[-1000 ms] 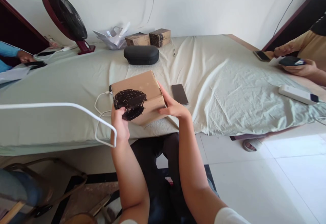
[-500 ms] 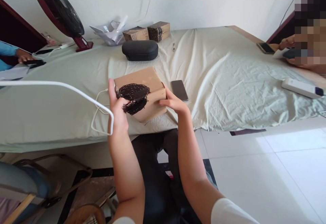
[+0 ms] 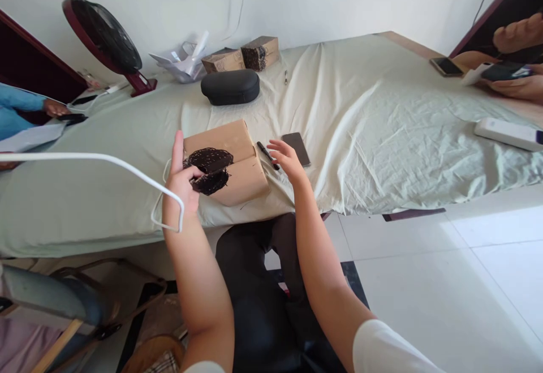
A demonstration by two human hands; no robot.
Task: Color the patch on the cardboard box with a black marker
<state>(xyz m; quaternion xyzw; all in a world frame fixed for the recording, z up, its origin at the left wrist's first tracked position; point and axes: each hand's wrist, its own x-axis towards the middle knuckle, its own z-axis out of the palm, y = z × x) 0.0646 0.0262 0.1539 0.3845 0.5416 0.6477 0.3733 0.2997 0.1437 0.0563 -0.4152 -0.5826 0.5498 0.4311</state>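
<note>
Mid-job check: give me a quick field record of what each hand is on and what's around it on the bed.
Left hand: grips the left end of the cardboard box, thumb on its black scribble
Right hand: open, off the box, fingers spread beside the black marker
Box: lying on the sheet near the bed's edge
Nearby: phone right of the marker; black case behind
Others: another person's hands at far right, holding a dark device

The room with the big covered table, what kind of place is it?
Probably a plain room used as a shared workspace: a sheet-covered table, a fan by the wall, a cardboard box, and other people's hands at both ends.
</note>
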